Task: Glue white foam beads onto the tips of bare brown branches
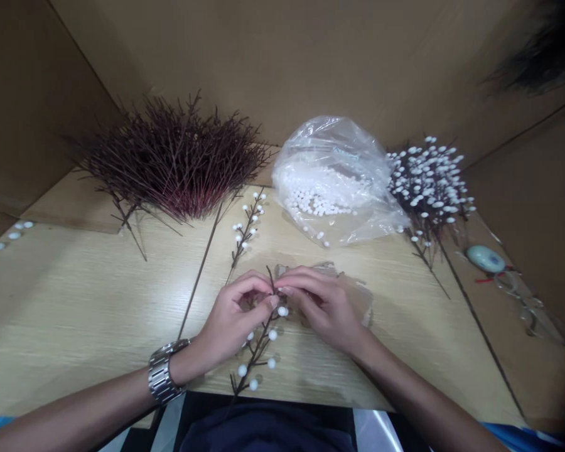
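Beaded twig (pixel 258 356) is held over the tabletop (pixel 98 301), long axis running roughly seven to one o'clock. Left hand (pixel 235 307) pinches it near its far end, from nine o'clock. Right hand (pixel 328 307), fingers narrowed, meets that end from three o'clock, equally near; its grip cannot be confirmed. Beyond: plastic bag (pixel 346 227) of white balls (pixel 317 202), one o'clock; bare twigs (pixel 179 163), eleven.

Here's a silvery watch (pixel 164 373), chunky metal links gleaming just behind the bare left hand (pixel 238 311); bare right hand (pixel 328 307) too, forearms (pixel 400 373) uncovered, dark navy clothing (pixel 268 433) below.
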Available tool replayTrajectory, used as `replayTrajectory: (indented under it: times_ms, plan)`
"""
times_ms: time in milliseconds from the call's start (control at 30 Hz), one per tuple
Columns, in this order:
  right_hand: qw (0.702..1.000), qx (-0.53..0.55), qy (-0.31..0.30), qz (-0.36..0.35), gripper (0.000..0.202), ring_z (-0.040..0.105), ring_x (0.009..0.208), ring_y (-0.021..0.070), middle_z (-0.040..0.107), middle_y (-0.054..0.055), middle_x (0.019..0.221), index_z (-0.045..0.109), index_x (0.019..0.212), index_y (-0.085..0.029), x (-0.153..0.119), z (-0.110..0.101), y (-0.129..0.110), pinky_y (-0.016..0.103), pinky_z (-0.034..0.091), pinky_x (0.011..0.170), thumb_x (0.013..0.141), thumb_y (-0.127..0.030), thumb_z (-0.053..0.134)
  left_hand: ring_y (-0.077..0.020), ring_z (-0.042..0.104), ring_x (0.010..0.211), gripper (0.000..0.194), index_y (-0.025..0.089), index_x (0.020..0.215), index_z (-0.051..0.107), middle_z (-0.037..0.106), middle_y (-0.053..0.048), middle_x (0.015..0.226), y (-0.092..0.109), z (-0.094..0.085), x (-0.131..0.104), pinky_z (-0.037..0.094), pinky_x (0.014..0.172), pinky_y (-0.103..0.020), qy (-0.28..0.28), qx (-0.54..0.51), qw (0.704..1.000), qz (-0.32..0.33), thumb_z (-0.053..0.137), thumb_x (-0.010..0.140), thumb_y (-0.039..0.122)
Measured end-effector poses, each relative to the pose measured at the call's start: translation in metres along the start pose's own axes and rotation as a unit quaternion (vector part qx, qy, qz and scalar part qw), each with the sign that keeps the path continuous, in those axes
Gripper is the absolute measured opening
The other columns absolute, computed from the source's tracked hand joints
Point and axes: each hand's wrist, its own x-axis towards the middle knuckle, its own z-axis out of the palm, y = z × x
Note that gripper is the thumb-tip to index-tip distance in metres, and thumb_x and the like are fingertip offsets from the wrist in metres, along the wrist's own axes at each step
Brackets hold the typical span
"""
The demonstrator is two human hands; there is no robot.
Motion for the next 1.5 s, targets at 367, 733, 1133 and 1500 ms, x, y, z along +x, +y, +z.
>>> replayTrajectory:
  times_ms: [367,733,1133,1500]
  plan:
    - [0.926,-0.365,0.030,0.092,0.021,0.071,0.097,0.0233,0.077,0.009,0.105,0.075,0.108,-0.019,0.039,-0.094,0.023,0.037,0.054,0.089,0.098,-0.021,0.056,-0.0175,0.058,0.083,0.012,0.019,0.084,0.065,0.061,-0.001,0.088,-0.007,-0.004,0.001,0.044,0.075,-0.028,-0.013,0.008,1.000,-0.014,0.069,0.094,0.025]
    - [0.861,-0.470,0.015,0.193,0.023,0.068,0.101,0.0261,0.074,0.015,0.107,0.073,0.108,-0.015,0.086,-0.089,0.072,0.031,0.045,0.089,0.098,-0.019,0.053,-0.0186,0.059,0.081,0.014,0.019,0.080,0.064,0.062,-0.002,0.084,-0.002,-0.003,0.002,0.045,0.073,-0.029,-0.009,0.022,1.000,-0.010,0.067,0.093,0.025]
    - [0.853,-0.466,0.061,0.227,0.022,0.068,0.103,0.0220,0.072,0.008,0.109,0.068,0.108,-0.015,0.091,-0.098,0.086,0.043,0.052,0.095,0.101,-0.032,0.058,-0.0165,0.054,0.077,0.016,0.019,0.079,0.062,0.059,0.000,0.081,-0.005,-0.004,0.001,0.042,0.070,-0.027,-0.016,0.020,1.000,-0.012,0.066,0.094,0.024]
    - [0.934,-0.341,0.033,0.099,0.027,0.067,0.098,0.0195,0.073,0.007,0.110,0.072,0.113,-0.021,0.057,-0.072,0.007,0.030,0.049,0.088,0.101,-0.019,0.049,-0.0167,0.052,0.077,0.015,0.019,0.080,0.060,0.055,0.001,0.081,-0.004,-0.004,0.001,0.041,0.071,-0.026,-0.027,0.020,0.999,-0.031,0.064,0.094,0.025]
